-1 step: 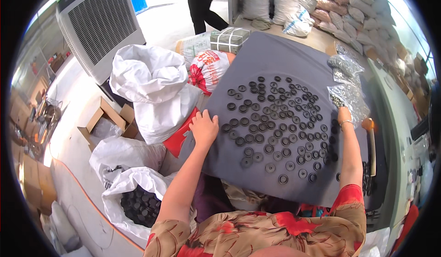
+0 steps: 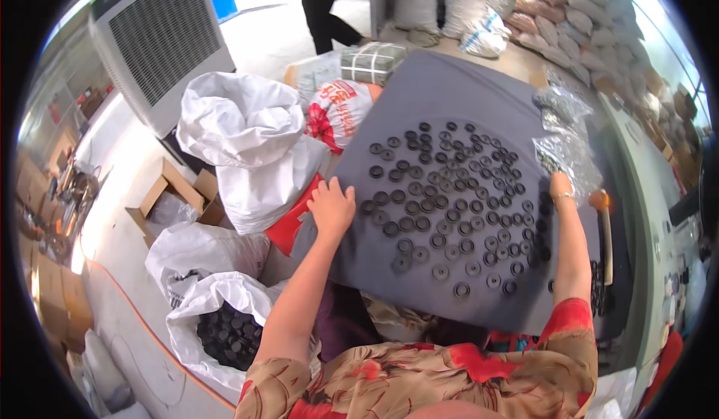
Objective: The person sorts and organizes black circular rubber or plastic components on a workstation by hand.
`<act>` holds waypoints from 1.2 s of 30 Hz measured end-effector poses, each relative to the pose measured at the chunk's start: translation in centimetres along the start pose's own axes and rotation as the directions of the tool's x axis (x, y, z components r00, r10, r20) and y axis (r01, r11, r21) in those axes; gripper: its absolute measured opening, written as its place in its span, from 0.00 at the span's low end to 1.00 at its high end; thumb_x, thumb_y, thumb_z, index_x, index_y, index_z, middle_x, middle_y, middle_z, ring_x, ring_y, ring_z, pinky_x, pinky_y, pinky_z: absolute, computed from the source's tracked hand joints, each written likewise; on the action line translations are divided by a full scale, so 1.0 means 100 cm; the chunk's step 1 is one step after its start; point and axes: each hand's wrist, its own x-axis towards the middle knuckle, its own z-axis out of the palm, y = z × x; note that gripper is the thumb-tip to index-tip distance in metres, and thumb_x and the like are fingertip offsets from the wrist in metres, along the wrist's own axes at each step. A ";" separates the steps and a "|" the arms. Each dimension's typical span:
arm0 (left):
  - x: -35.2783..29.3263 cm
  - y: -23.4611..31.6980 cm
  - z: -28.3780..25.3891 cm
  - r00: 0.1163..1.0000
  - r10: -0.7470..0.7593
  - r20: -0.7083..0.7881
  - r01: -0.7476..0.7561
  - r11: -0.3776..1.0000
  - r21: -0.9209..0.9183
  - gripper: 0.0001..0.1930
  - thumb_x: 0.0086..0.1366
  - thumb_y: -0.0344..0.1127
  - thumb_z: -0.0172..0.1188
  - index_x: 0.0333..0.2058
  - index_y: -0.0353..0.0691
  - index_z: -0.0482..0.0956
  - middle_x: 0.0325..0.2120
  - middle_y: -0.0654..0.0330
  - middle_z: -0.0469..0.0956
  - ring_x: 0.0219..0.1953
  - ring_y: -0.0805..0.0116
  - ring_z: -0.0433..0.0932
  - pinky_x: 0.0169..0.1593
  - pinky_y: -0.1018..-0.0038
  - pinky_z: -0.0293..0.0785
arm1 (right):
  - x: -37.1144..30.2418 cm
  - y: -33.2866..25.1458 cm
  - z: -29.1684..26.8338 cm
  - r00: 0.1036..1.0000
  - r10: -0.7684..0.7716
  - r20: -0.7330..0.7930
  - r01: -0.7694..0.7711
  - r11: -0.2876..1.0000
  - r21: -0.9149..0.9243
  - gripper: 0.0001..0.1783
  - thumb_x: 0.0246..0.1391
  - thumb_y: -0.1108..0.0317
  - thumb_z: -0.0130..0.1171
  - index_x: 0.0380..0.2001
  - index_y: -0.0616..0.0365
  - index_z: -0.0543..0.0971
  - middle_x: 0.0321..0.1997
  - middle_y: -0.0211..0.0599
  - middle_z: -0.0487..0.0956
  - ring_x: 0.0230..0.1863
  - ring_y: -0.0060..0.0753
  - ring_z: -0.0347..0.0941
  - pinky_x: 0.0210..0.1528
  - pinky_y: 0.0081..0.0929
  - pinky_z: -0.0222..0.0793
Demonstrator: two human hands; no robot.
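Observation:
Many black rubber-looking rings and discs (image 2: 452, 214) lie spread over the dark grey cloth-covered table (image 2: 449, 82). My left hand (image 2: 331, 203) rests on the table's left edge, palm down with its fingers apart, holding nothing. At the right side, my right hand (image 2: 561, 186) is by the mouth of a clear plastic bag (image 2: 571, 161), where small metal pieces (image 2: 549, 162) show. Its fingers look drawn together; what is between them is too small to make out. More black rings sit just left of that hand, partly in shadow.
A hammer-like tool with an orange head (image 2: 600, 200) lies right of my right forearm. To the left stand white sacks (image 2: 243, 127), one open sack (image 2: 180, 322) holding black round parts, and a cardboard box (image 2: 168, 194). An air cooler (image 2: 161, 44) and a person (image 2: 322, 7) are farther back.
My right hand has shifted very slightly at the bag's mouth. My left hand stays on the table edge, and the rings look the same.

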 end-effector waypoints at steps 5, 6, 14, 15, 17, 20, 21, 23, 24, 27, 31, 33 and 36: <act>0.005 -0.002 -0.010 0.996 -0.055 0.074 0.056 0.998 -0.004 0.24 0.60 0.48 0.53 0.49 0.36 0.71 0.46 0.49 0.71 0.49 0.47 0.69 0.50 0.50 0.63 | 0.009 -0.013 -0.003 0.990 -0.129 0.063 0.136 0.984 -0.113 0.11 0.48 0.75 0.48 0.29 0.66 0.81 0.37 0.57 0.79 0.40 0.52 0.77 0.44 0.41 0.73; 0.006 -0.002 -0.011 0.994 -0.058 0.088 0.059 0.998 -0.009 0.25 0.60 0.48 0.53 0.51 0.37 0.70 0.47 0.49 0.71 0.49 0.47 0.69 0.50 0.50 0.63 | 0.007 -0.016 -0.006 0.990 -0.138 0.040 0.142 0.985 -0.096 0.12 0.48 0.76 0.48 0.29 0.66 0.81 0.37 0.57 0.79 0.40 0.53 0.77 0.44 0.41 0.73; 0.006 0.002 -0.009 0.989 -0.060 0.136 0.063 0.998 -0.018 0.26 0.61 0.49 0.54 0.53 0.37 0.69 0.53 0.47 0.68 0.52 0.47 0.68 0.53 0.50 0.62 | 0.006 -0.030 -0.027 0.987 -0.093 -0.129 0.112 0.982 0.149 0.10 0.38 0.72 0.57 0.27 0.65 0.79 0.32 0.56 0.79 0.37 0.56 0.76 0.40 0.43 0.71; 0.007 0.005 -0.008 0.988 -0.054 0.147 0.058 0.998 -0.021 0.26 0.61 0.49 0.54 0.53 0.37 0.69 0.53 0.47 0.68 0.52 0.47 0.68 0.53 0.50 0.62 | 0.013 -0.033 -0.031 0.982 -0.127 -0.139 0.152 0.971 0.184 0.11 0.38 0.71 0.58 0.28 0.64 0.80 0.30 0.55 0.79 0.36 0.55 0.76 0.40 0.41 0.71; 0.007 0.007 -0.007 0.987 -0.046 0.153 0.054 0.997 -0.047 0.26 0.61 0.49 0.53 0.53 0.37 0.69 0.54 0.46 0.68 0.53 0.47 0.67 0.53 0.50 0.62 | 0.024 -0.052 -0.038 0.964 -0.204 -0.172 0.247 0.928 0.279 0.12 0.38 0.70 0.59 0.30 0.63 0.80 0.29 0.53 0.79 0.33 0.51 0.77 0.39 0.38 0.72; 0.007 0.002 -0.010 0.983 -0.065 0.169 0.071 0.997 -0.030 0.27 0.61 0.49 0.53 0.53 0.37 0.69 0.53 0.46 0.68 0.53 0.47 0.67 0.53 0.50 0.62 | 0.025 -0.114 -0.052 0.934 -0.283 -0.221 0.357 0.786 0.505 0.12 0.39 0.67 0.60 0.29 0.61 0.81 0.30 0.51 0.80 0.35 0.49 0.77 0.41 0.36 0.73; 0.006 0.000 -0.011 0.984 -0.067 0.168 0.072 0.997 -0.024 0.27 0.61 0.49 0.53 0.53 0.37 0.69 0.53 0.46 0.68 0.53 0.47 0.67 0.53 0.50 0.62 | 0.022 -0.134 -0.057 0.915 -0.338 -0.220 0.403 0.752 0.522 0.12 0.39 0.68 0.60 0.30 0.61 0.81 0.31 0.50 0.80 0.35 0.49 0.77 0.41 0.35 0.73; 0.006 0.001 -0.012 0.986 -0.063 0.154 0.067 0.998 -0.021 0.27 0.61 0.49 0.53 0.53 0.36 0.70 0.53 0.46 0.69 0.53 0.47 0.68 0.53 0.50 0.62 | 0.018 -0.166 -0.061 0.879 -0.422 -0.222 0.470 0.686 0.556 0.12 0.40 0.69 0.59 0.31 0.62 0.81 0.31 0.49 0.80 0.35 0.49 0.77 0.41 0.34 0.73; 0.005 0.002 -0.011 0.986 -0.062 0.154 0.066 0.998 -0.019 0.27 0.61 0.49 0.53 0.53 0.36 0.70 0.53 0.46 0.69 0.53 0.47 0.68 0.53 0.50 0.62 | 0.017 -0.179 -0.061 0.863 -0.453 -0.224 0.493 0.654 0.574 0.12 0.40 0.70 0.58 0.31 0.62 0.80 0.31 0.49 0.80 0.35 0.48 0.77 0.40 0.34 0.73; 0.006 0.004 -0.010 0.988 -0.054 0.148 0.060 0.998 -0.033 0.26 0.61 0.48 0.54 0.53 0.36 0.70 0.53 0.46 0.69 0.53 0.47 0.68 0.53 0.50 0.62 | 0.021 -0.204 -0.057 0.832 -0.525 -0.182 0.533 0.664 0.524 0.12 0.41 0.71 0.58 0.32 0.62 0.80 0.32 0.49 0.80 0.37 0.48 0.77 0.42 0.35 0.72; 0.006 0.006 -0.010 0.990 -0.052 0.131 0.053 0.999 -0.001 0.26 0.61 0.47 0.54 0.53 0.36 0.70 0.50 0.50 0.71 0.52 0.48 0.69 0.51 0.52 0.64 | 0.027 -0.215 -0.047 0.832 -0.546 -0.096 0.522 0.712 0.470 0.12 0.40 0.73 0.58 0.33 0.61 0.80 0.35 0.49 0.80 0.41 0.48 0.76 0.46 0.35 0.71; 0.006 0.005 -0.010 0.989 -0.059 0.136 0.060 0.998 0.001 0.26 0.61 0.47 0.54 0.53 0.36 0.70 0.50 0.50 0.71 0.52 0.48 0.69 0.51 0.52 0.64 | 0.027 -0.217 -0.044 0.823 -0.562 -0.083 0.535 0.719 0.444 0.12 0.41 0.73 0.58 0.33 0.61 0.80 0.35 0.49 0.80 0.41 0.48 0.76 0.46 0.35 0.71; 0.006 0.002 -0.010 0.992 -0.048 0.118 0.050 0.999 -0.013 0.26 0.61 0.47 0.54 0.53 0.36 0.69 0.50 0.50 0.71 0.52 0.48 0.69 0.52 0.52 0.64 | 0.026 -0.222 -0.042 0.828 -0.555 -0.077 0.530 0.732 0.428 0.13 0.41 0.74 0.58 0.34 0.61 0.80 0.35 0.49 0.80 0.42 0.49 0.76 0.47 0.36 0.71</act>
